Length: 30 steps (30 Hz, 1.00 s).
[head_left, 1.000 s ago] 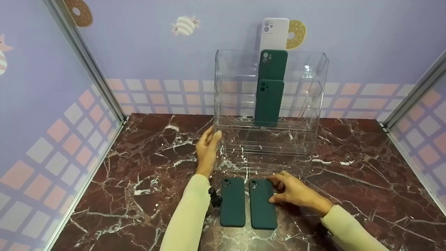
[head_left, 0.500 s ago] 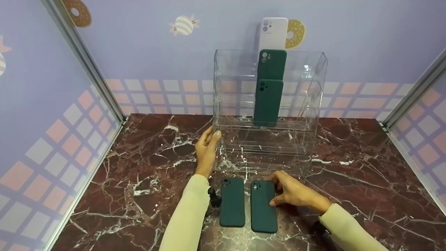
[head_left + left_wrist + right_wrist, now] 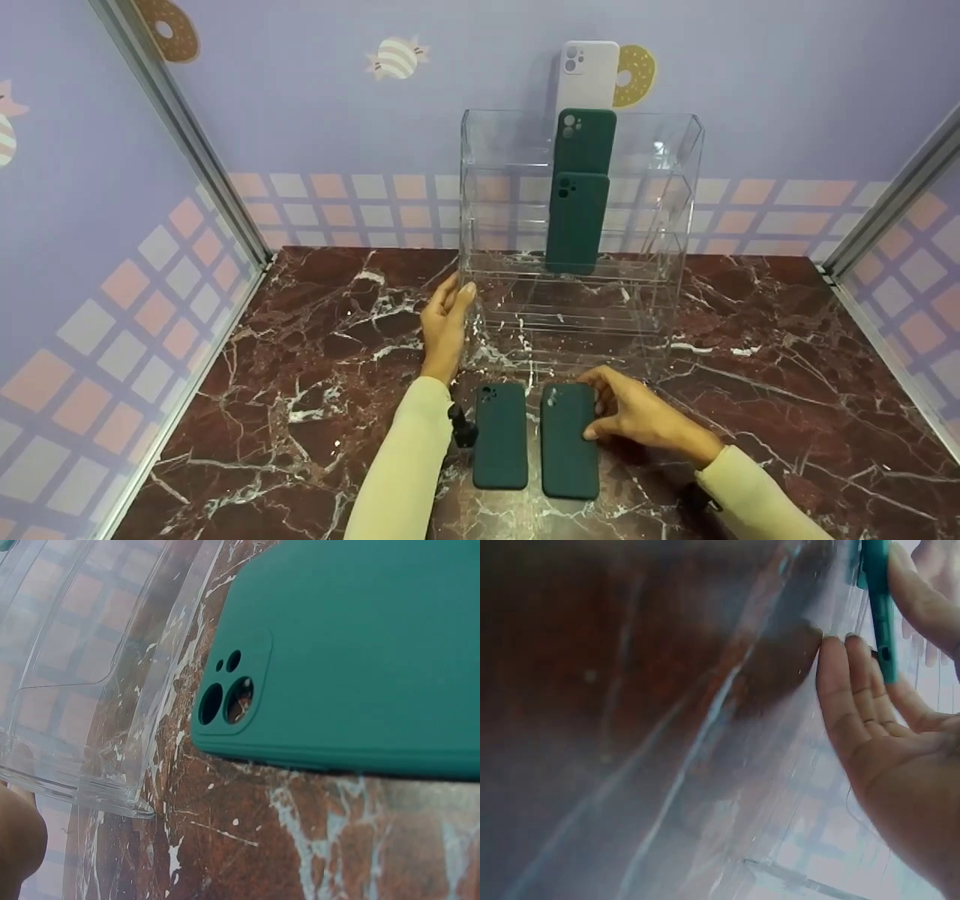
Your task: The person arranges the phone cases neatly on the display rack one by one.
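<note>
My left hand [image 3: 444, 326] grips the left side of a clear tiered display rack [image 3: 510, 272], its thumb at the front edge. Two dark green phone cases, backs up, are side by side in front of the rack. My right hand [image 3: 637, 409] holds the right-hand phone case [image 3: 568, 454], with the thumb on its right edge and fingers at its top corner. The right wrist view shows this case [image 3: 881, 615] edge-on between thumb and fingers. Beside it lies the left-hand phone case [image 3: 501, 442]; the left wrist view shows a green case's camera cutouts [image 3: 227, 690] up close.
Standing in the rack, one behind another, are a green phone case [image 3: 576, 225], a second green case [image 3: 587, 142] and a white case [image 3: 589, 79]. The marbled tabletop [image 3: 337, 442] meets a patterned back wall [image 3: 337, 105] and side panels.
The right-hand phone case has shifted slightly right and toward the person, with the right hand on it. The left hand stays on the rack.
</note>
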Available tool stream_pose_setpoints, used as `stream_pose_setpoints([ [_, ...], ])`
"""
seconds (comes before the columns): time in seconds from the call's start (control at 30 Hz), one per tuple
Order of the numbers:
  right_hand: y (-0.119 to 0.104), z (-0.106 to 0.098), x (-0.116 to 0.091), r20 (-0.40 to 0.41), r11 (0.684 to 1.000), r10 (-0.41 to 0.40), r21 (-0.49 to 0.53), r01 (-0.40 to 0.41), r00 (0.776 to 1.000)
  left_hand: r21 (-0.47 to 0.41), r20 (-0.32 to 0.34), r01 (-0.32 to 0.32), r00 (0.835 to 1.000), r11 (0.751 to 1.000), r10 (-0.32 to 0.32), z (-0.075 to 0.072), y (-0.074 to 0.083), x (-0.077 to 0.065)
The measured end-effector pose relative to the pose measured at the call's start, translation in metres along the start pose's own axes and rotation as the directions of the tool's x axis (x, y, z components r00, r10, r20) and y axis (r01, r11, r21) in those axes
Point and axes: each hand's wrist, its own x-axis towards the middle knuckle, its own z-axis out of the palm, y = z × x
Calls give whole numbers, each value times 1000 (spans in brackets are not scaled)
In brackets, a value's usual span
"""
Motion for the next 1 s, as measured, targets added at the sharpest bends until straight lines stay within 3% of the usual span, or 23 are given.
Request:
stream_pose_setpoints([
  [0.4,-8,-11,-3,-178,993,-87,66,100,980,-21,-3,5,1000,1000,-5,0,-1,0],
  [0.73,-20,-22,1,-237,982,-147,78,170,960,-8,9,6,1000,1000,-6,0,-1,-1],
  [0.87,-26,-29,7,-278,974,-183,76,212,943,-12,6,4,1000,1000,-4,0,0,-1],
  [1.0,-36,-38,11,-314,973,-178,88,215,933,-10,1,8,1000,1000,-8,1,0,-1],
])
